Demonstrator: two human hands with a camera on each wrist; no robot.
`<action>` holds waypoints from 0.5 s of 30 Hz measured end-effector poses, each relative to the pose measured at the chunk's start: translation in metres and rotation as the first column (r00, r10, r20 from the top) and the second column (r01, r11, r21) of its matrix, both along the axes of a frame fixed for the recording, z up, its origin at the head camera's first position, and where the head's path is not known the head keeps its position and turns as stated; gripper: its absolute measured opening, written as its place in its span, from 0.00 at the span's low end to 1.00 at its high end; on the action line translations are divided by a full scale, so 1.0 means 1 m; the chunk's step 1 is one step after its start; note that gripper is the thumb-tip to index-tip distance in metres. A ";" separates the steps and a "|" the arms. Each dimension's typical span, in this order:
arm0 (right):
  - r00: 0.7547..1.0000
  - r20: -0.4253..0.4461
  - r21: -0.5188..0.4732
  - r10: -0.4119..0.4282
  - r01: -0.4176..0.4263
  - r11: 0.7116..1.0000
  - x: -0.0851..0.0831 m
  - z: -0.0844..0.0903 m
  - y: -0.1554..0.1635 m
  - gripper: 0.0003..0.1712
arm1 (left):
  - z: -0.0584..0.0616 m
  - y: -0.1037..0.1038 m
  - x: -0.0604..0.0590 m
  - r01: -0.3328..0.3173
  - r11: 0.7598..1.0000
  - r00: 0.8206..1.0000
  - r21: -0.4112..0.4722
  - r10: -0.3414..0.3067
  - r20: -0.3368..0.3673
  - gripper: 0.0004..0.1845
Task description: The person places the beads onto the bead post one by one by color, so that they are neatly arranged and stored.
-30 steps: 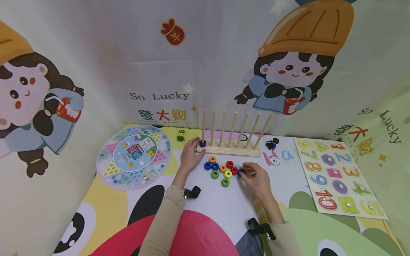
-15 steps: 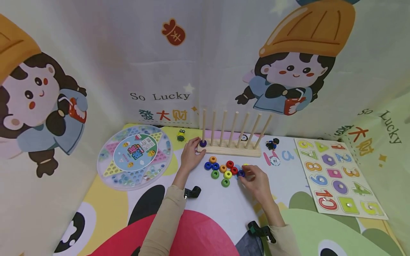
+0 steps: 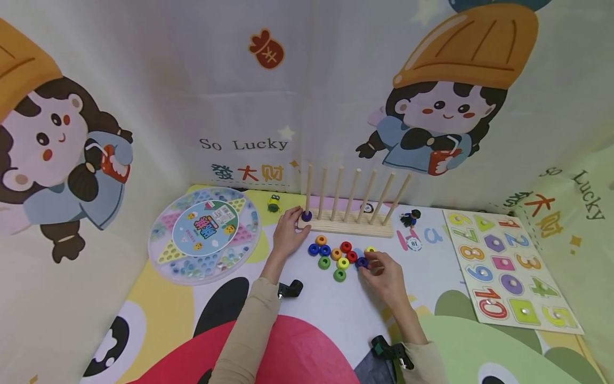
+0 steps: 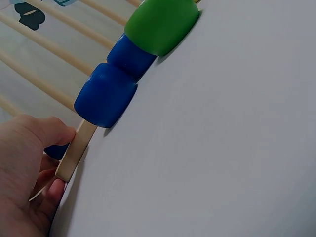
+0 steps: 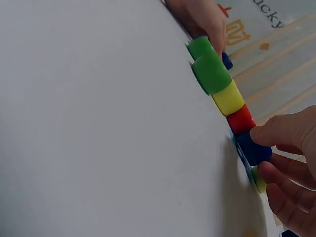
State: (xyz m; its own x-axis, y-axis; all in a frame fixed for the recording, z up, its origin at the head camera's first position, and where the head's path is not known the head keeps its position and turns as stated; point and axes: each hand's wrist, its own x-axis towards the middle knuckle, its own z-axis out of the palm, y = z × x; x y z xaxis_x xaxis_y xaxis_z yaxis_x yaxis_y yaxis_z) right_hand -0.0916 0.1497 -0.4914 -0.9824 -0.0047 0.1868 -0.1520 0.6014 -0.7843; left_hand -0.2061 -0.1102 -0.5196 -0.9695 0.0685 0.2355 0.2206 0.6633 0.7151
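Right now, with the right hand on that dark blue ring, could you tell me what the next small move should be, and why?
Probably lift the dark blue ring clear of the pile. The right hand already pinches it beside the red ring, while the left hand steadies the wooden peg rack, whose leftmost peg holds one dark ring.

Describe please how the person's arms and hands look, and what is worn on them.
Both hands are bare: no gloves, and no rings that these pictures show. The left hand and the right hand each come out of a long beige sleeve that reaches the wrist. A small black device sits at the left wrist, and a similar black one at the right wrist.
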 end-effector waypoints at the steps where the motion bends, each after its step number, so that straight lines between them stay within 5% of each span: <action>1: 1.000 -0.013 0.008 -0.002 0.002 1.000 0.000 0.000 0.000 0.22 | 0.000 0.000 0.000 -0.001 1.000 1.000 -0.002 0.001 0.001 0.31; 15: 0.987 -0.154 0.004 -0.044 0.045 0.999 -0.016 0.021 -0.012 0.17 | 0.003 0.000 0.002 -0.005 1.000 1.000 0.007 0.005 0.014 0.31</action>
State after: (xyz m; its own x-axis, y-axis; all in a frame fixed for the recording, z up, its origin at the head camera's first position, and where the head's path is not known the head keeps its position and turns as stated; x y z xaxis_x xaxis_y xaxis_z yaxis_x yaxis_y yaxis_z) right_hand -0.1075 0.1376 -0.4700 -0.9412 0.0361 0.3360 -0.2439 0.6157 -0.7493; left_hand -0.2046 -0.1103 -0.5169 -0.9729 0.0623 0.2226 0.2076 0.6591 0.7229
